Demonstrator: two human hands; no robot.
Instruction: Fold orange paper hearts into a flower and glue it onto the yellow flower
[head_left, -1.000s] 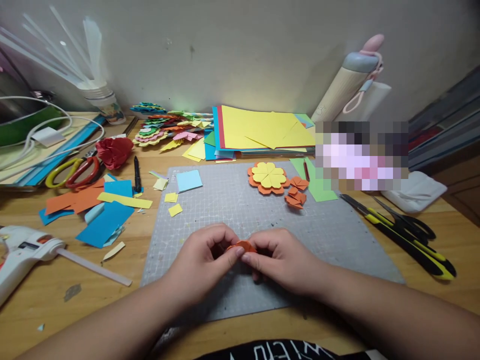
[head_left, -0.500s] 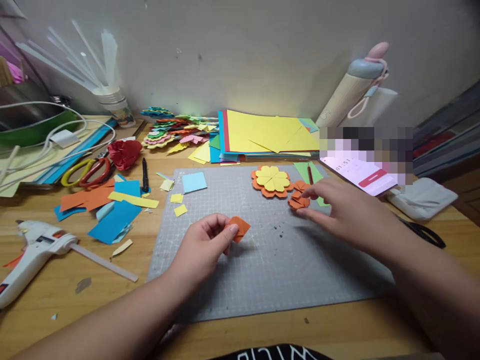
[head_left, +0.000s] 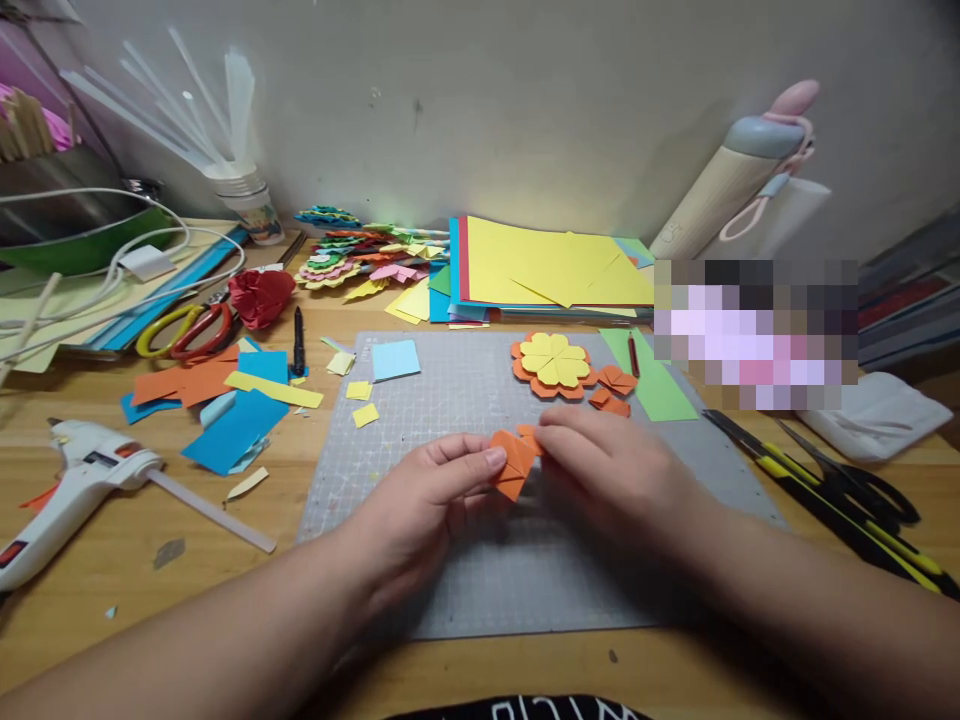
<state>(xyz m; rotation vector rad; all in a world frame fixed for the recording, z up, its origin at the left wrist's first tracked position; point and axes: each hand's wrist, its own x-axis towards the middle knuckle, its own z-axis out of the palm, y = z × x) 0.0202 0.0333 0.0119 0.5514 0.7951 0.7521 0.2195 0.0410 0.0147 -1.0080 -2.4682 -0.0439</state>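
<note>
My left hand pinches a folded orange paper piece between thumb and fingers, above the grey cutting mat. Close against it, my right hand is closed on a second, smaller orange paper piece, of which only a part shows. The right fingers hide the rest. Just beyond my right hand lie more folded orange pieces on the mat. Beside them sits a layered paper flower, yellow on orange.
A glue gun, paper scraps and red-and-yellow-handled scissors lie at left. Stacked coloured paper is at the back. Black scissors and a yellow-and-black cutter lie at right, near a leaning bottle.
My right hand has come from the loose orange pieces back to my left hand, bringing a small orange piece. The left hand has shifted slightly right. The camera view has turned a little left.
</note>
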